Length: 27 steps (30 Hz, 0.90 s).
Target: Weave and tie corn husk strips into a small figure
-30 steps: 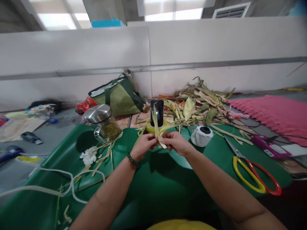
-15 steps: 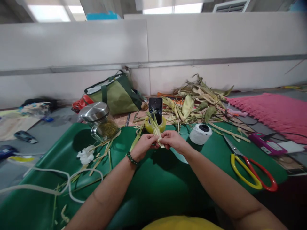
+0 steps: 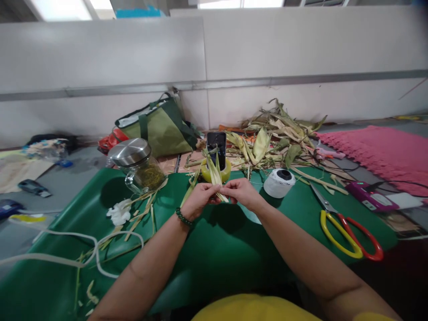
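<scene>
A small bundle of pale corn husk strips (image 3: 216, 175) stands between my two hands, its leafy tips fanning upward. My left hand (image 3: 203, 199), below a dark green bead bracelet (image 3: 183, 217), pinches the bundle near its lower end. From the other side my right hand (image 3: 241, 193) grips the same end with thumb and forefinger. Behind the husk a phone (image 3: 220, 145) leans upright in a roll of yellow tape (image 3: 224, 170). Just right of my hands sits a white spool of thread (image 3: 279, 185). My fingers hide part of the husk's lower end.
On the green mat (image 3: 207, 263) lie scissors (image 3: 344, 232) with yellow and red handles, crumpled tissue (image 3: 119, 213), husk scraps and a white cord (image 3: 60, 258). A glass jar (image 3: 147, 174), a green bag (image 3: 163, 133) and a heap of dry husks (image 3: 284, 127) stand behind.
Both hands stay on the husk bundle, with the fingers slightly shifted along its lower end. The whole view has tipped down a little, so the background sits higher.
</scene>
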### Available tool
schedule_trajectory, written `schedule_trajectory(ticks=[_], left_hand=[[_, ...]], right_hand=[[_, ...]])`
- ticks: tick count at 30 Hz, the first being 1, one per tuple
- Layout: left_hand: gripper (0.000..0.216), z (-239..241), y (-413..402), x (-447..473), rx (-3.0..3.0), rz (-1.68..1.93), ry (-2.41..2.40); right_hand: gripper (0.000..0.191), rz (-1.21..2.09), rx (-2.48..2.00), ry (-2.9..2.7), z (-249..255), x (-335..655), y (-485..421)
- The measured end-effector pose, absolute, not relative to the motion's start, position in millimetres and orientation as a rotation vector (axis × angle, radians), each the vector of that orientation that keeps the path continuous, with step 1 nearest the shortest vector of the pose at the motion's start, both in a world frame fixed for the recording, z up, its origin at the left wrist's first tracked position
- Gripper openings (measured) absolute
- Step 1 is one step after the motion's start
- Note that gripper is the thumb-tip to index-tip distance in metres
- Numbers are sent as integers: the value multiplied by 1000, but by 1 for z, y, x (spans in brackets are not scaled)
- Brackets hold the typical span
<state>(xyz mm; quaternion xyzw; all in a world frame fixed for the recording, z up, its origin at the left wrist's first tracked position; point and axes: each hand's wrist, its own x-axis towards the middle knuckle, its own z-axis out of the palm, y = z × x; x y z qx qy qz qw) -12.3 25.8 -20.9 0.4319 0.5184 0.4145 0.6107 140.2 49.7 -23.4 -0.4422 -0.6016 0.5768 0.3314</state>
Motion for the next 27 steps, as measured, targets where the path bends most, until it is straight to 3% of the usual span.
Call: schedule_trajectory(ticks=[17,27], left_hand=[[48,-18,22,-15,974,939,1049],[34,-17,19,-9,905,997,1004]], right_hand=[[37,1361,-1193,-1542,-18,137,41],[34,1266,-1148,-1505,-23,133,38]])
